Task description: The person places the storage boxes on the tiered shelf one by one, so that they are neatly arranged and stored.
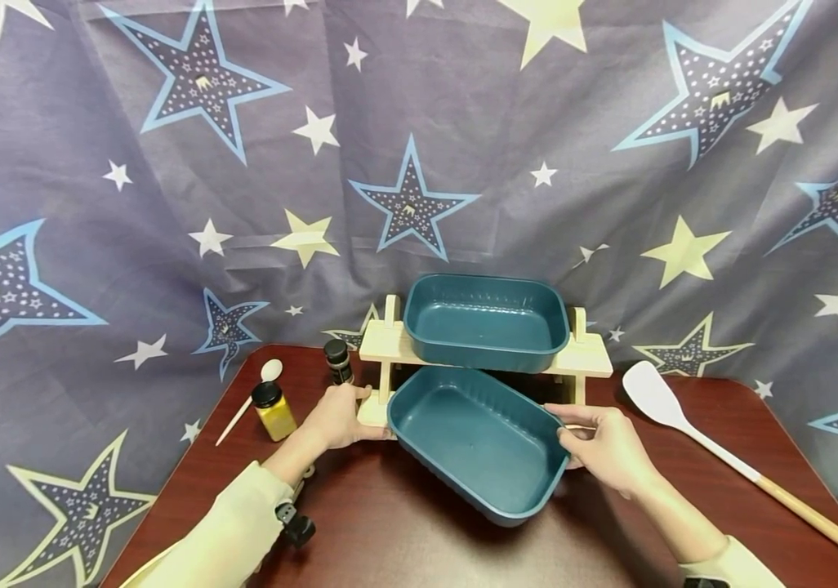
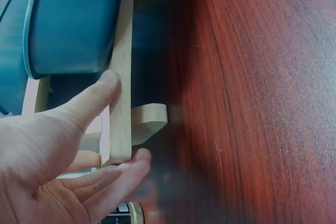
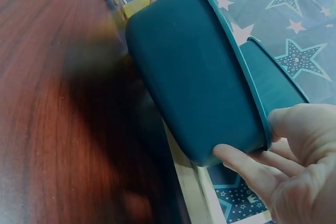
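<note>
A two-tier light wooden rack (image 1: 591,357) stands at the back of the table. One teal rectangular bin (image 1: 488,318) sits on its top shelf. My left hand (image 1: 334,416) grips the left end of the lower shelf (image 2: 122,66), thumb along the board's edge and fingers around its end. In my right hand (image 1: 606,447) is the right end of a second teal bin (image 1: 474,445), held with the thumb at the rim and a finger against the underside (image 3: 184,72). This bin is set askew, its right end swung toward me, its left end over the lower shelf.
Left of the rack are a yellow jar with a black lid (image 1: 274,412), a dark spice jar (image 1: 338,362) and a pale spoon (image 1: 270,371). A white spatula with a wooden handle (image 1: 728,457) lies on the right. Star-patterned cloth (image 1: 419,106) hangs behind the reddish-brown table (image 1: 360,523).
</note>
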`<act>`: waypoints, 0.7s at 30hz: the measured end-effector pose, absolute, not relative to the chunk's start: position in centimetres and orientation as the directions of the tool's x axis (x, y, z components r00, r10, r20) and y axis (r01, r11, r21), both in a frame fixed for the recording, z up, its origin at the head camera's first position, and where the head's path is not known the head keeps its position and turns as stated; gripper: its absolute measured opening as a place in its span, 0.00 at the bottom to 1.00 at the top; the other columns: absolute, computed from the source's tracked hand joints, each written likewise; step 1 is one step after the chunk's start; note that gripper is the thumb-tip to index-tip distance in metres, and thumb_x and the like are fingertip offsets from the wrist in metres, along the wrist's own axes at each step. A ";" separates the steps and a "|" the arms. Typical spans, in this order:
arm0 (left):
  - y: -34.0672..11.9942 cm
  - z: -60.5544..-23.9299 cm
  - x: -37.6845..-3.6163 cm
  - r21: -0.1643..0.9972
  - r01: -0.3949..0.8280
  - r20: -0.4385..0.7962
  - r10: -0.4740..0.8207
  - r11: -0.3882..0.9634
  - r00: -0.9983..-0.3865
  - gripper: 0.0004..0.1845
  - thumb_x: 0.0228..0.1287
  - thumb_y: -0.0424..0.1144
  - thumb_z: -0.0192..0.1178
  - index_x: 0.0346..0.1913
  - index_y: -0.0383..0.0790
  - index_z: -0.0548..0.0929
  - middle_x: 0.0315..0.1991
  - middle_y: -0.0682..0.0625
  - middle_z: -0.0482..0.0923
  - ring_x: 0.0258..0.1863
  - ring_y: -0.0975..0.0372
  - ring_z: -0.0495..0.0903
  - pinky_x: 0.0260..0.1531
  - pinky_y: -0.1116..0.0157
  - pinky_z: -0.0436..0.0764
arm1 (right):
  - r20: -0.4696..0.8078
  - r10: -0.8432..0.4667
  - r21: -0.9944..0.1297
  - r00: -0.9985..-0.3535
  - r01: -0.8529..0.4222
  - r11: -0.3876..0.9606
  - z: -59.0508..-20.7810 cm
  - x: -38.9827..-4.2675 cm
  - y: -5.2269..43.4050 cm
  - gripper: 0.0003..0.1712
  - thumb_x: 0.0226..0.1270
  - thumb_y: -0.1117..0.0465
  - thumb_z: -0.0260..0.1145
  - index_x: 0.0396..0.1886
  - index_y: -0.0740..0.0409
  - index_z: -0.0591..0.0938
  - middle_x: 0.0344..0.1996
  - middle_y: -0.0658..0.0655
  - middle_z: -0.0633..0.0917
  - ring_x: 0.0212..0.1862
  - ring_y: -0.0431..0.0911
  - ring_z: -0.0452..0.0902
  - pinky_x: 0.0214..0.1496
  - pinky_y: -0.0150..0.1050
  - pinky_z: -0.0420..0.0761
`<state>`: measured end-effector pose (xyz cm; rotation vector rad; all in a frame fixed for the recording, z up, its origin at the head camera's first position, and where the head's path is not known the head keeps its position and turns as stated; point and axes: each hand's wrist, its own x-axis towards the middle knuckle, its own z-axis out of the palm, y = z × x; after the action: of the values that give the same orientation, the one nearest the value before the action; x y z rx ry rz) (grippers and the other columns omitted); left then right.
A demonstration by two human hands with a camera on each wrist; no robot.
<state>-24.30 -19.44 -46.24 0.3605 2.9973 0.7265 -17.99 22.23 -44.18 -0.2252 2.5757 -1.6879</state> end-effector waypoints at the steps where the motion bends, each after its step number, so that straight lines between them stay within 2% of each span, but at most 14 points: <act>1: -19.4 -46.2 -24.3 0.456 0.216 0.017 0.234 0.863 -0.972 0.49 0.46 0.55 0.86 0.66 0.24 0.82 0.62 0.32 0.85 0.60 0.44 0.86 0.59 0.49 0.86 | 0.035 -0.145 -0.916 -0.989 -0.090 0.391 -44.3 -18.0 22.2 0.23 0.71 0.73 0.64 0.64 0.63 0.86 0.56 0.69 0.89 0.36 0.43 0.92 0.32 0.41 0.91; 13: -19.4 -46.2 -24.2 0.452 0.223 0.027 0.236 0.864 -0.971 0.49 0.47 0.55 0.86 0.66 0.24 0.82 0.64 0.32 0.83 0.64 0.42 0.84 0.63 0.48 0.84 | 0.066 -0.116 -0.903 -0.991 -0.109 0.415 -44.2 -18.7 22.2 0.23 0.71 0.73 0.65 0.64 0.64 0.86 0.57 0.70 0.89 0.41 0.41 0.92 0.33 0.41 0.91; 21: -19.4 -46.2 -24.1 0.442 0.223 0.030 0.234 0.869 -0.972 0.49 0.46 0.55 0.86 0.66 0.24 0.82 0.63 0.33 0.84 0.63 0.42 0.84 0.62 0.48 0.84 | 0.031 -0.102 -0.903 -0.994 -0.071 0.424 -43.8 -19.2 22.1 0.23 0.71 0.71 0.65 0.64 0.61 0.86 0.56 0.68 0.89 0.39 0.41 0.92 0.34 0.42 0.91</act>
<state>-24.14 -19.36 -46.24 0.3679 3.0134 0.7075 -19.20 22.10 -43.79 -0.1603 2.6266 -1.6627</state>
